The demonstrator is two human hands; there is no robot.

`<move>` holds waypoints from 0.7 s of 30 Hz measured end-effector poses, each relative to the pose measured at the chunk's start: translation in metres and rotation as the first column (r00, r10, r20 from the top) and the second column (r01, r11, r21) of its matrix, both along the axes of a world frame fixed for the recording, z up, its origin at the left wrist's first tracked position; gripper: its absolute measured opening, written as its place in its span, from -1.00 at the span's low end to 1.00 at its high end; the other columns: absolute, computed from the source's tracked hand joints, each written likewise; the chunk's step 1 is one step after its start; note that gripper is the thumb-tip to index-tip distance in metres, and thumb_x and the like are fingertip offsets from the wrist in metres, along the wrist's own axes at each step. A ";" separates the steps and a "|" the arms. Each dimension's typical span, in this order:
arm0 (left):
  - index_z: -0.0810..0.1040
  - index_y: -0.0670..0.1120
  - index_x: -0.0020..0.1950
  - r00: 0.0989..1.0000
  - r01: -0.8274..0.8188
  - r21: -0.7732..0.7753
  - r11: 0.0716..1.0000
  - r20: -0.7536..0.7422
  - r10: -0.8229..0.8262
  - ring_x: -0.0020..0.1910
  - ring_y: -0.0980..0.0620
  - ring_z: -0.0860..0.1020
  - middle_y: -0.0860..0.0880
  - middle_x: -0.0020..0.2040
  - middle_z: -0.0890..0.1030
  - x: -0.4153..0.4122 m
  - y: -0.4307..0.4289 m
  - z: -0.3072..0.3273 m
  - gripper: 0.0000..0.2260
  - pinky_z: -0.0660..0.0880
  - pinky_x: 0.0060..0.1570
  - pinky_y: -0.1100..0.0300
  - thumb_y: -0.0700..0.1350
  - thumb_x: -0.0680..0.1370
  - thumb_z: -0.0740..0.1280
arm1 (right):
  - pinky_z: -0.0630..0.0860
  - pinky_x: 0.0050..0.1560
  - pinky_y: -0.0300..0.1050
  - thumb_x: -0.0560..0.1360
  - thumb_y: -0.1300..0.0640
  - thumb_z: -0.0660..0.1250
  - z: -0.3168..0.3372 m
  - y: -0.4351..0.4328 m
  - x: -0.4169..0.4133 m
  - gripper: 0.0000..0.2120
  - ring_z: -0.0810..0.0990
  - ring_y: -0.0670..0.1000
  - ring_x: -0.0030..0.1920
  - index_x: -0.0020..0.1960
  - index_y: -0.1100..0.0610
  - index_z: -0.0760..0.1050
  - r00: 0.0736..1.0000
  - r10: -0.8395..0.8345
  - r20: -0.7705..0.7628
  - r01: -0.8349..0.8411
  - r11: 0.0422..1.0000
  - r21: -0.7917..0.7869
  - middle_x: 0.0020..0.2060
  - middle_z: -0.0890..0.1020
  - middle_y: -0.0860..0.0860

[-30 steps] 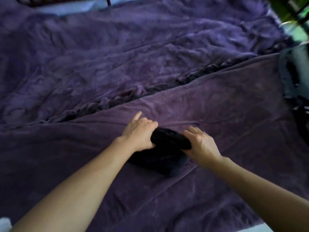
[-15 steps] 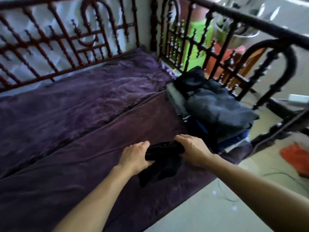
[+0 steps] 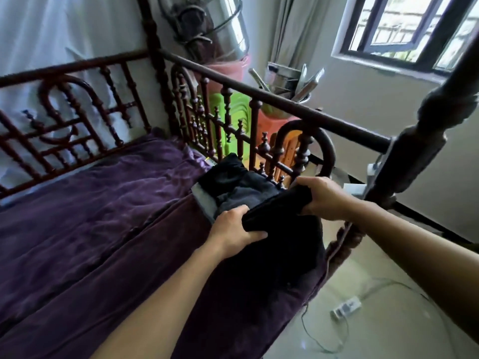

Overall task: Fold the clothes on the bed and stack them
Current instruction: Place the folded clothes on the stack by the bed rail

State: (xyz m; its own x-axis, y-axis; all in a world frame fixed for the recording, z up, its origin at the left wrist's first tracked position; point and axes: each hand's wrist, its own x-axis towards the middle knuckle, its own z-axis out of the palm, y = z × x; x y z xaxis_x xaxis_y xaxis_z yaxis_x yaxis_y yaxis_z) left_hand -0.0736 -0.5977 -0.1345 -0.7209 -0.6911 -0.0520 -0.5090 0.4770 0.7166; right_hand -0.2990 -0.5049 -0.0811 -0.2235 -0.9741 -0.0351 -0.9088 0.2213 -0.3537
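A folded black garment (image 3: 280, 208) is held up between both hands above the right end of the bed. My left hand (image 3: 233, 229) grips its near-left end and my right hand (image 3: 321, 198) grips its far-right end. Loose black cloth hangs down below my hands. Just behind it lies a stack of folded dark clothes (image 3: 238, 182), black on top with a grey layer showing at its left edge, resting on the purple blanket (image 3: 90, 216) beside the footboard.
A carved dark wooden rail (image 3: 259, 117) borders the bed at the back and right, with a thick post (image 3: 404, 156) at the near right. Buckets and metal items stand behind the rail. A white power strip (image 3: 346, 308) and cable lie on the floor.
Both hands lifted the black garment off the blanket and carried it right, up over the stack by the footboard. My view swung right and upward.
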 end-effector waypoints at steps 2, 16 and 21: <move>0.53 0.02 -0.04 0.999 -0.001 0.029 1.000 -0.047 0.002 -0.04 0.05 0.60 0.07 -0.08 0.63 -0.021 -0.021 0.005 -0.65 0.54 -0.01 0.04 0.15 0.32 0.53 | 0.54 -0.05 0.01 0.24 0.03 0.55 0.012 -0.022 -0.021 -0.57 0.56 0.02 -0.09 0.06 -0.05 0.50 1.000 -0.002 -0.003 0.002 1.000 -0.005 -0.13 0.59 -0.06; 0.62 0.04 -0.03 0.964 -0.233 0.353 0.906 -0.035 0.262 -0.05 0.11 0.64 0.08 -0.08 0.69 -0.071 -0.254 -0.068 -0.59 0.56 0.10 0.01 0.06 0.19 0.62 | 0.50 0.01 -0.01 0.28 0.02 0.51 -0.047 -0.295 -0.068 -0.50 0.55 0.12 0.06 0.18 -0.05 0.45 0.995 0.092 -0.037 -0.083 0.977 0.199 -0.05 0.53 0.00; 0.54 -0.06 0.06 0.877 -0.464 0.356 0.811 0.054 0.478 0.02 0.00 0.60 -0.01 0.02 0.63 -0.089 -0.323 -0.142 -0.59 0.53 0.09 0.06 0.02 0.30 0.58 | 0.44 -0.09 -0.10 0.39 0.11 0.42 -0.113 -0.388 -0.078 -0.56 0.53 0.19 0.12 0.25 -0.01 0.45 0.995 0.054 -0.080 -0.033 0.970 0.241 0.07 0.53 0.12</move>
